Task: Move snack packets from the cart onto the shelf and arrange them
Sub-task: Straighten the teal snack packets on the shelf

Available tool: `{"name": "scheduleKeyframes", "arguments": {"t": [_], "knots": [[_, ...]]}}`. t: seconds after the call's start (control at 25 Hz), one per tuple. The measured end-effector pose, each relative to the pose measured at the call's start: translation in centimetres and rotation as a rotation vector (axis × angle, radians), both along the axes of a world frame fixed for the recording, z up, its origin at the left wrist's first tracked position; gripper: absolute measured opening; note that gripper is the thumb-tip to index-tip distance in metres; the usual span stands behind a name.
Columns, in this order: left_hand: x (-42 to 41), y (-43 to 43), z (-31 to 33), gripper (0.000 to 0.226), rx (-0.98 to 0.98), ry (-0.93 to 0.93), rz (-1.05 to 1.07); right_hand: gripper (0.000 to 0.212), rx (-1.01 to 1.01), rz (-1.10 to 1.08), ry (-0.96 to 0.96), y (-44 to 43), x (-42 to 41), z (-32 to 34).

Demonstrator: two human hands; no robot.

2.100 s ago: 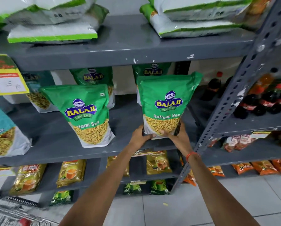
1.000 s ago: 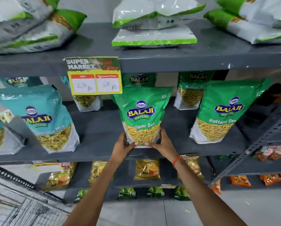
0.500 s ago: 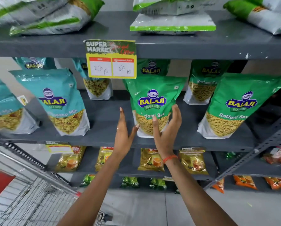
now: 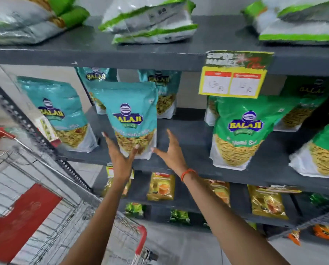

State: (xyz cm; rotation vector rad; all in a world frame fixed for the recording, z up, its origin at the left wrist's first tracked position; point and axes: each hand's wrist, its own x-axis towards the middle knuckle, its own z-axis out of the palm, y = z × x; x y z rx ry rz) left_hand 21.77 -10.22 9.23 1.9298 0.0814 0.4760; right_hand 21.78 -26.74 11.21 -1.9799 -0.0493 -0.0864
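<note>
teal balaji packet (image 4: 129, 115) upright, label outward, left hand (image 4: 119, 155) fingers spread against it, right hand (image 4: 171, 152) splayed beside

head view, close, facing shelf (image 4: 179, 134)

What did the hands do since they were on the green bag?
Both hands left the green packet and moved left to the teal packet. The left hand touches its bottom; the right hand is open beside it. The packets stayed standing on the shelf.
</note>
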Motion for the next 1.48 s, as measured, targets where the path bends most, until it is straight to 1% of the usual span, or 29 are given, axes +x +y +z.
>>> {"name": "scheduleKeyframes", "arguments": {"t": [0.04, 0.12, 0.2, 0.28, 0.36, 0.44, 0.52, 0.64, 0.76, 1.0, 1.12, 1.2, 1.28, 1.32, 1.36, 1.4, 1.44, 1.48], "knots": [[0.9, 2.0, -0.6, 0.096, 0.001, 0.093, -0.046, 0.088, 0.003, 0.031, 0.073, 0.9, 0.9, -0.5], [2.7, 5.0, -1.5, 0.089, 0.008, 0.231, -0.212, 0.087, 0.03, 0.054, 0.134, 2.3, 2.3, -1.3], [3.7, 6.3, -1.8, 0.076, 0.04, 0.275, -0.324, 0.086, 0.065, 0.067, 0.155, 3.0, 2.9, -2.0], [4.1, 6.5, -1.7, 0.065, 0.016, 0.289, -0.344, 0.085, 0.073, 0.072, 0.177, 3.4, 3.0, -2.3], [3.8, 5.9, -1.6, 0.067, -0.036, 0.296, -0.358, 0.081, 0.103, 0.053, 0.187, 3.0, 2.8, -2.9], [3.4, 5.0, -1.9, 0.076, -0.045, 0.292, -0.356, 0.078, 0.139, 0.039, 0.181, 2.2, 2.5, -3.6], [3.3, 4.0, -2.1, 0.08, -0.04, 0.305, -0.356, 0.079, 0.141, 0.03, 0.19, 1.2, 2.3, -3.9], [3.3, 3.0, -1.6, 0.073, -0.044, 0.338, -0.371, 0.074, 0.164, 0.016, 0.21, 0.4, 2.1, -3.7], [3.6, 2.8, -1.5, 0.069, -0.04, 0.36, -0.378, 0.075, 0.17, 0.022, 0.21, 0.3, 2.0, -3.6], [3.5, 2.8, -1.1, 0.069, -0.053, 0.368, -0.378, 0.071, 0.169, 0.023, 0.203, 0.4, 2.3, -3.9], [3.3, 2.6, -0.8, 0.076, -0.05, 0.36, -0.416, 0.072, 0.167, 0.023, 0.191, 0.5, 2.0, -3.7], [2.7, 2.3, -0.3, 0.088, -0.012, 0.327, -0.42, 0.079, 0.2, -0.076, 0.109, 1.3, 1.1, -2.9], [2.4, 2.5, 0.6, 0.091, 0.076, 0.184, -0.333, 0.091, 0.156, -0.302, -0.108, 3.3, -0.2, -1.6], [2.1, 2.8, 1.0, 0.09, 0.132, 0.075, -0.274, 0.091, 0.114, -0.385, -0.257, 4.6, -0.8, -1.1], [1.9, 3.3, 1.2, 0.089, 0.179, -0.025, -0.214, 0.085, 0.068, -0.418, -0.411, 6.1, -1.2, -0.5], [1.6, 3.9, 1.4, 0.087, 0.206, -0.103, -0.15, 0.077, 0.03, -0.405, -0.543, 7.8, -1.4, 0.1], [1.6, 4.9, 1.4, 0.086, 0.203, -0.152, -0.074, 0.067, -0.009, -0.35, -0.644, 9.5, -1.4, 0.7], [1.7, 6.4, 1.1, 0.087, 0.181, -0.171, 0.015, 0.058, -0.048, -0.269, -0.699, 11.3, -1.0, 0.9]]}}
